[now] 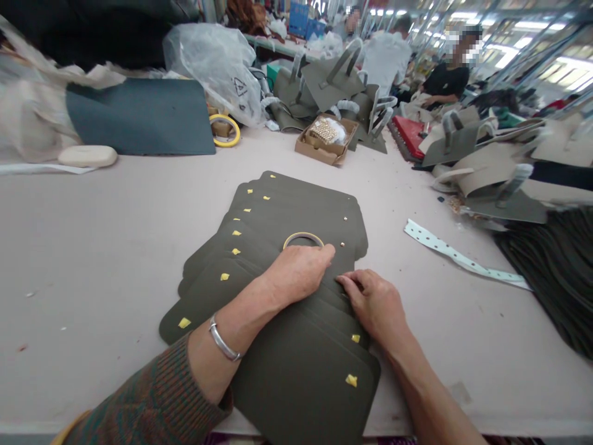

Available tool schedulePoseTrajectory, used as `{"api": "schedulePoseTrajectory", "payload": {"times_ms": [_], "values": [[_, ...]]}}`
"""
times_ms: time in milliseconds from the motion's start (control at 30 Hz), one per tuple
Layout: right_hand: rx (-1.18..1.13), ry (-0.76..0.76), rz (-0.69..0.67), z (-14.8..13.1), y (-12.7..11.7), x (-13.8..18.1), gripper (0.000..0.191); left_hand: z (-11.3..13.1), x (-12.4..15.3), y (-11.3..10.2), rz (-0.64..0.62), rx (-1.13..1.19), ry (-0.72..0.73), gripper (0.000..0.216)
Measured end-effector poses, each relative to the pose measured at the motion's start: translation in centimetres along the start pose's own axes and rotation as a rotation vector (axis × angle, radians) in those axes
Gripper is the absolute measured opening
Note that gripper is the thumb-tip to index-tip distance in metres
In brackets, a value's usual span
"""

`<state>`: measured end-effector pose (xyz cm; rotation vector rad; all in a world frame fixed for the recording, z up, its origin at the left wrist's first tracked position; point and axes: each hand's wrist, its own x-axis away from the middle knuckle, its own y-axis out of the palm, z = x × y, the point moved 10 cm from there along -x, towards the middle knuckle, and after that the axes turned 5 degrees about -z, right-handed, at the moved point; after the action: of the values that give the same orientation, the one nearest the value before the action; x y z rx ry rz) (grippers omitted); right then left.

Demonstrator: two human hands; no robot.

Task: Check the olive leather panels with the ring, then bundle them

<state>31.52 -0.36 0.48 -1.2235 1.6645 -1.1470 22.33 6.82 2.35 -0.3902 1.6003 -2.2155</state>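
Note:
Dark olive-green flat panels (296, 364) lie overlapped in a fanned stack on the table in front of me. Small yellow tape pieces (225, 277) are stuck along the left side of the stack, with a couple more at the lower right. My left hand (301, 272) is closed around a narrow roll of tape (303, 235), whose upper rim shows above the fingers. Thumb and index finger of my right hand (375, 303) are pinched together at the stack's right part; what they hold is too small to make out. Small metal studs (345, 219) show on the upper panel.
A cardboard box (319, 150) holding gold-coloured pieces stands beyond the stack, near olive bag parts (333, 80). A dotted pale strip (454, 252) lies to the right, beside dark stacked pieces (551, 266). At the back left are a blue-grey sheet (143, 117) and a yellow tape roll (238, 131). People sit farther off.

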Motion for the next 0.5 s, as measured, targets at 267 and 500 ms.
{"api": "schedulePoseTrajectory", "payload": {"times_ms": [267,500], "values": [[-0.079,-0.214,-0.266,-1.5,0.0,1.5,0.025,0.3,0.1,-0.8,0.088,0.1,0.075,0.019],[-0.431,-0.134,0.124,0.4,-3.8,-0.6,0.019,1.0,0.4,-0.7,0.119,0.16,0.122,0.054]]}}
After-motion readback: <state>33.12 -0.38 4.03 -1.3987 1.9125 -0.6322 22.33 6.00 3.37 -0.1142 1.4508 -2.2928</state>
